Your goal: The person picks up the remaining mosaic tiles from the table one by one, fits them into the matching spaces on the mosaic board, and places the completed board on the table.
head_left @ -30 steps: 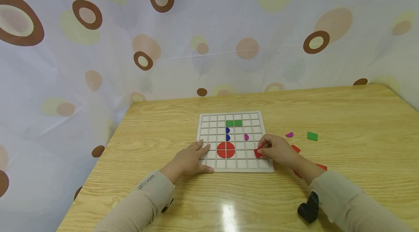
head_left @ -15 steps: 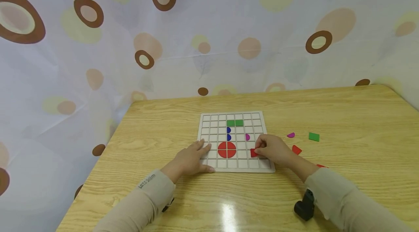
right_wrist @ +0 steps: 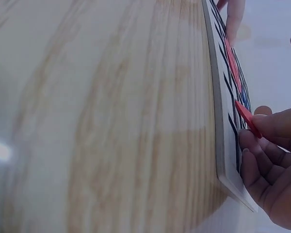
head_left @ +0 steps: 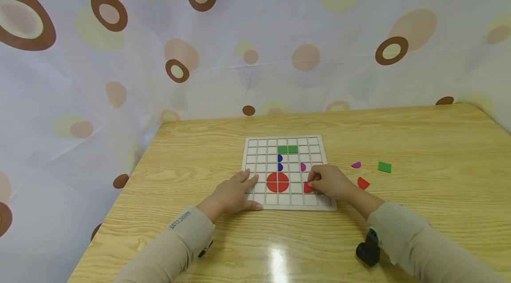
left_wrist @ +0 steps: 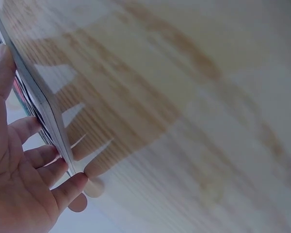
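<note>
wooden table (head_left: 199,150): right hand (head_left: 332,183) pinches red piece (head_left: 307,188) over grid board (head_left: 297,199), left hand (head_left: 232,194) spread on it; loosening pinch could skew piece.

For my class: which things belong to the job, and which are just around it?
Job:
white grid board, touched by left grip
red piece, pinched in right grip
placed green rectangles, blue half-discs, magenta half-disc, red quarter-discs
probably loose magenta half-disc, green rectangle, red quarter-disc

Just around it:
wooden table
spotted cloth
black wrist device
</note>
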`<state>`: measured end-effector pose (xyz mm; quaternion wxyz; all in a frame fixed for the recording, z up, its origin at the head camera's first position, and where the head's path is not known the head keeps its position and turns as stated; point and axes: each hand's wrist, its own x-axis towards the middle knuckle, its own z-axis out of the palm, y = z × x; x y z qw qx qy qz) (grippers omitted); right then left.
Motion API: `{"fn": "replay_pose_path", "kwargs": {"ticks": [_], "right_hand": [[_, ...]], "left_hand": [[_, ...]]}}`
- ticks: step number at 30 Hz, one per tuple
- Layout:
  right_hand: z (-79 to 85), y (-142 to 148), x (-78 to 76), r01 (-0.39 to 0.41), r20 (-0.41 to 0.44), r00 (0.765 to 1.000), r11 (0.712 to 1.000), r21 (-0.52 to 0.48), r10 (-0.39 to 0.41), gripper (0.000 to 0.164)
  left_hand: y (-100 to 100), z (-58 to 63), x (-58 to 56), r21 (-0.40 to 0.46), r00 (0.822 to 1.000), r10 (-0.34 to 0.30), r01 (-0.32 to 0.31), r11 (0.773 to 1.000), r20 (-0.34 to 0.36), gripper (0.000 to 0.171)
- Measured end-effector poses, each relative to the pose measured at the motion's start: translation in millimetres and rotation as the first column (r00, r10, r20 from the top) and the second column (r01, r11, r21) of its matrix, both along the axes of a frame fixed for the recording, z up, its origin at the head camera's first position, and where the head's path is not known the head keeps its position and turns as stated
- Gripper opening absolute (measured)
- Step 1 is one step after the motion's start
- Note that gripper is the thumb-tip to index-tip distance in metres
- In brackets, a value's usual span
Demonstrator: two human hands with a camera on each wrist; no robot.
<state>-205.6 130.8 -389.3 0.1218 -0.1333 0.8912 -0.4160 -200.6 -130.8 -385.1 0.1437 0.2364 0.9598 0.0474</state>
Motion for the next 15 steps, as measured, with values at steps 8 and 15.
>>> {"fn": "replay_pose_path", "kwargs": {"ticks": [8, 15], "right_hand": [[0.4, -1.2, -1.8, -0.032, -0.041, 0.999, 0.996, 0.081, 0.035, 0.005], [-0.4, -1.7, -2.3, -0.042, -0.068, 0.996, 0.992, 0.117, 0.05, 0.01]], "left_hand": [[0.6, 2.3, 1.1, 0.005, 1.0, 0.006, -0.006, 1.0, 0.003, 0.082], [0.5, 3.2, 2.0, 0.011, 1.0, 0.005, -0.005, 1.0, 0.007, 0.081]]}}
